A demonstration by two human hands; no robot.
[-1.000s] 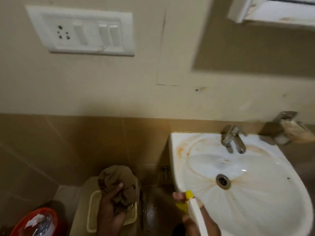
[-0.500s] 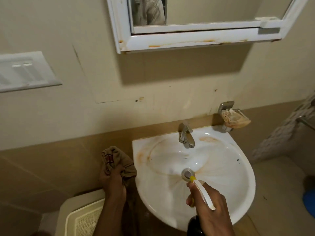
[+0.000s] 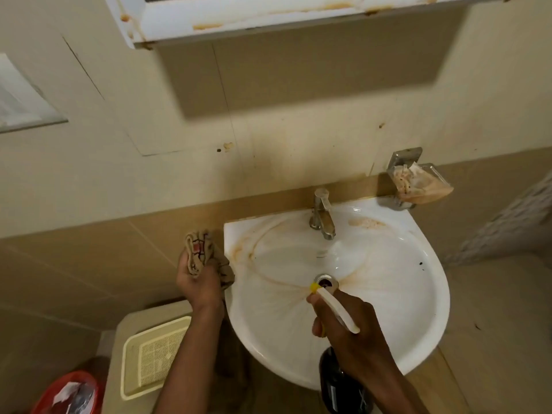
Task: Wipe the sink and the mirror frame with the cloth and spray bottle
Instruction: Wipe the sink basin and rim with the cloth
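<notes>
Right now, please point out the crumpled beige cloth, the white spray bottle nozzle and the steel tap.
crumpled beige cloth [image 3: 199, 253]: head view, patterned upper fold.
white spray bottle nozzle [image 3: 334, 306]: head view, white top.
steel tap [image 3: 323, 217]: head view, spout.

No text, label or number is legible anywhere here

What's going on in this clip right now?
A person is standing at a stained white sink, ready to clean it. The right hand holds a spray bottle over the basin, its yellow nozzle pointing toward the drain. The left hand holds a bunched cloth just beside the sink's left edge. Brown stains streak the basin and the mirror frame above; no wiping shows yet.
</notes>
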